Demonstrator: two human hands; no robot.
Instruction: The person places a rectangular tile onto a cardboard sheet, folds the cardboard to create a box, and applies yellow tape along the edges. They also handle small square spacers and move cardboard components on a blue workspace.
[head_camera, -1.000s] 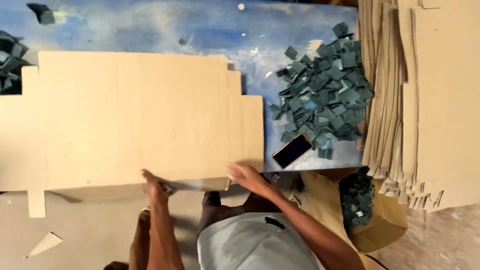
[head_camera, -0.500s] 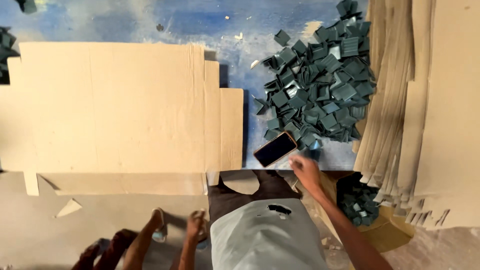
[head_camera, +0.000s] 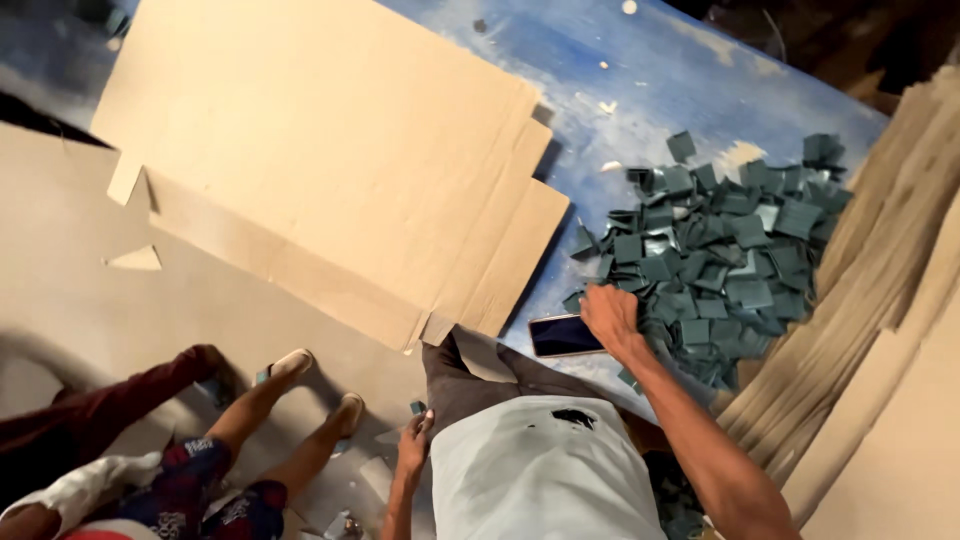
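- Head view shows my right hand (head_camera: 610, 315) resting on the near edge of the pile of dark green squares (head_camera: 715, 265), fingers curled down into the pieces; I cannot tell whether any piece is actually gripped.
- That pile lies on the blue tabletop (head_camera: 640, 90).
- Just beside the pile, on the side toward me, a dark phone (head_camera: 563, 336) lies flat, touching or nearly touching my right hand.
- Across the pile from the phone, a stack of cardboard sheets (head_camera: 880, 300) runs along the table edge.
- Beyond the phone from the pile, a large flat cardboard blank (head_camera: 330, 150) covers the table.
- Well apart from the pile, my left hand (head_camera: 412, 450) hangs low by my grey shirt, fingers loosely bent, holding nothing that I can see.
- Farther still from the pile, another person's legs and feet (head_camera: 290, 400) rest on the floor.
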